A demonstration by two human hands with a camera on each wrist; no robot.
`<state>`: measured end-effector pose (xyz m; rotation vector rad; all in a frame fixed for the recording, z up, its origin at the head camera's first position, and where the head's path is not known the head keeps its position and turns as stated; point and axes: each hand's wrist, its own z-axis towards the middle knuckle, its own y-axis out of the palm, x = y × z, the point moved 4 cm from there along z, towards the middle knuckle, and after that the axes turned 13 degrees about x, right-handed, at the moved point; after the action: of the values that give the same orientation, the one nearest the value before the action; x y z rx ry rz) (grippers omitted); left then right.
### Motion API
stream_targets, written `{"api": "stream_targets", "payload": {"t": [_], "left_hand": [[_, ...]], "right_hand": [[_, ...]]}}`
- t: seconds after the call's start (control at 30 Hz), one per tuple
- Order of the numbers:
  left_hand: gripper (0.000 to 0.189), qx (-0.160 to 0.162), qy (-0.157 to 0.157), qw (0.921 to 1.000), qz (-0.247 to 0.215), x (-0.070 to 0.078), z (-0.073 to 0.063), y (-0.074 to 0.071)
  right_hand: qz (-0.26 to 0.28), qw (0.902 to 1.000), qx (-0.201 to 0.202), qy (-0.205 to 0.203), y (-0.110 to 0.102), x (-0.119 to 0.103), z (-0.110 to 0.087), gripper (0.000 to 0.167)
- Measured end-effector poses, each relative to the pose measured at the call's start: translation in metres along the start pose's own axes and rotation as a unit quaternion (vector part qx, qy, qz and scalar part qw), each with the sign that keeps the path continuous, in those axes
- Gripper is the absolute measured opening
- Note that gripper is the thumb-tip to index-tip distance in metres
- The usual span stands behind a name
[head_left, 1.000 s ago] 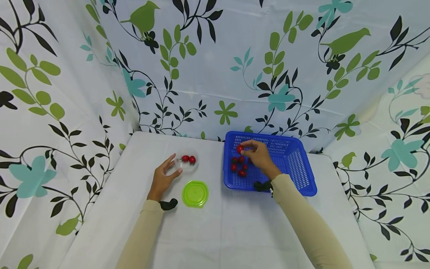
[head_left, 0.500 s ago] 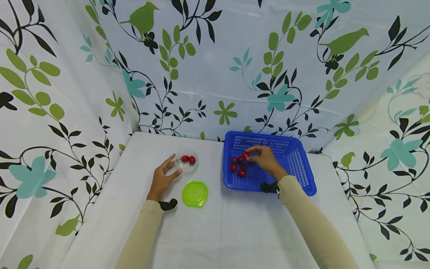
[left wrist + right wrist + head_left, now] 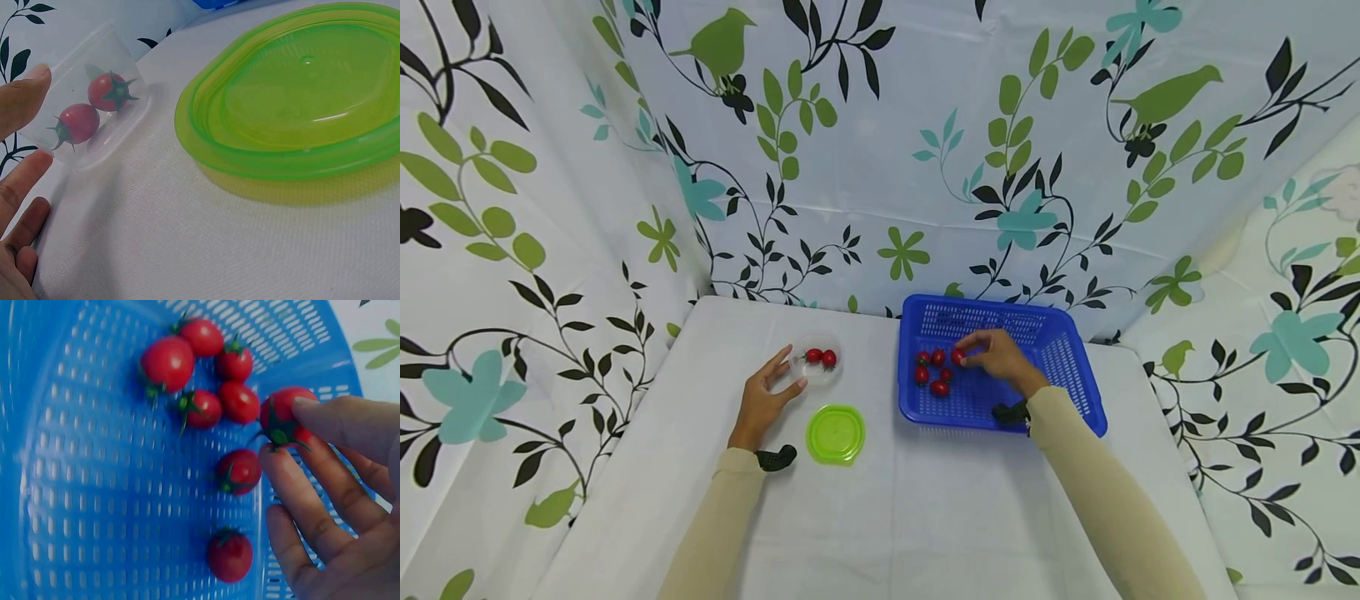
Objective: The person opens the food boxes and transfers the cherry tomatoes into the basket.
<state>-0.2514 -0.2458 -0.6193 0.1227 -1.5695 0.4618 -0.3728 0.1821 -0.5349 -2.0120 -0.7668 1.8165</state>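
Note:
In the head view my left hand [image 3: 762,404] holds a small clear plastic container [image 3: 822,377] between thumb and fingers. Two cherry tomatoes with green stems [image 3: 79,123] lie inside it, seen through its wall in the left wrist view. My right hand [image 3: 1003,360] is over the blue basket [image 3: 1041,358], pinching one cherry tomato [image 3: 284,412] between thumb and fingertips. Several more cherry tomatoes [image 3: 167,364] lie on the basket floor beside that hand. The round green lid [image 3: 835,435] rests on the table, just nearer to me than the container.
A white cloth covers the table [image 3: 880,517]. Behind and at both sides hangs a white curtain [image 3: 865,142] printed with leaves and birds. The basket's raised, perforated walls surround the loose tomatoes. Black wrist straps [image 3: 777,457] sit at both sleeves.
My right hand has moved a little right and toward me within the basket, with the pinched tomato. My left hand, the container and the lid stay in place.

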Motion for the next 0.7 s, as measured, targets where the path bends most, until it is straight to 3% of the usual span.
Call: {"api": "stream_targets", "payload": {"t": [0.47,0.7], "left_hand": [[0.076,-0.004,-0.008,0.9999,-0.007,0.003,-0.001,0.0],[0.077,-0.02,-0.022,0.9995,-0.011,0.025,-0.007,-0.003]], "right_hand": [[-0.084,0.9954,-0.045,-0.013,0.006,0.009,0.011,0.028],[-0.125,0.9904,-0.051,-0.031,0.01,0.006,0.013,0.029]]}}
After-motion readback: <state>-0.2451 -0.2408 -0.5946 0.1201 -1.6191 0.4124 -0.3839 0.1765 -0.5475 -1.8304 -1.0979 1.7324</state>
